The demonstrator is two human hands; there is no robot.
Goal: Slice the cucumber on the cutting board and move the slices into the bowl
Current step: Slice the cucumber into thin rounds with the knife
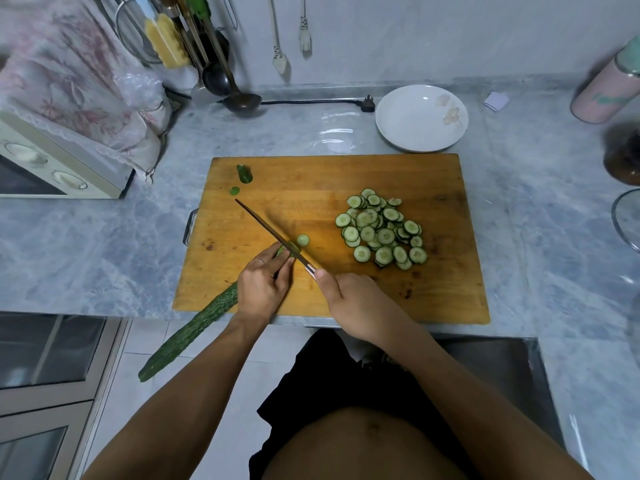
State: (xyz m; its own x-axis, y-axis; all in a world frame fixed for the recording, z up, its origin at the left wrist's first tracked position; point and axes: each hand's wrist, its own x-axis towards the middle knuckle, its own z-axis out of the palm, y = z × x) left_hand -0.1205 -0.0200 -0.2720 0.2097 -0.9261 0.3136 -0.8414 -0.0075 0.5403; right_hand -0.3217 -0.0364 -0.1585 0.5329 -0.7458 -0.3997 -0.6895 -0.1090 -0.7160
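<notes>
The right hand (349, 299) grips the handle of a knife (273, 233), thumb laid along the top, its blade running away from the hand and to the left, edge down on the cucumber (194, 327). Just left of it, the left hand (261, 285) holds the cucumber down with curled fingers beside the blade. The long uncut part trails back past the left wrist, over the near edge of the cutting board (311, 188). One fresh slice (303, 240) lies just beyond the blade. A heap of slices (382, 230) sits beyond and right of the right hand. Farther beyond, off the board, stands the white bowl (421, 117).
</notes>
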